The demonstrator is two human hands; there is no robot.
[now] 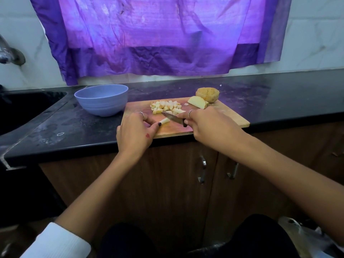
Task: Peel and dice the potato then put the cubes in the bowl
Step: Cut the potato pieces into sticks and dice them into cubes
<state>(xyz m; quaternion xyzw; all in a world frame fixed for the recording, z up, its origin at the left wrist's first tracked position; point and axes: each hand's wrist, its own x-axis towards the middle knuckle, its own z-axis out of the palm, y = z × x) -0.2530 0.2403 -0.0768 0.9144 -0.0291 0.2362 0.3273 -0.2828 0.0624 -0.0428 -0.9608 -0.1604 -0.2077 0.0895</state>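
Fingers (pixel 149 121) pinching potato strip (pixel 165 121), right hand (pixel 208 125) gripping knife (pixel 171 117) — cubes (pixel 166 107) piled, bowl (pixel 101 100) unfilled, potato (pixel 207 94) unpeeled.

The left hand (pixel 135 130) pinches a potato stick (pixel 165 120) on the wooden board (pixel 230 116). The right hand (pixel 210 123) holds a knife (pixel 172 117) beside it. Cubes (pixel 167 107) lie near the blue bowl (pixel 102 99).

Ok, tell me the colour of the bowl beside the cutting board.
The bowl is pale lavender-blue, seen in the head view.
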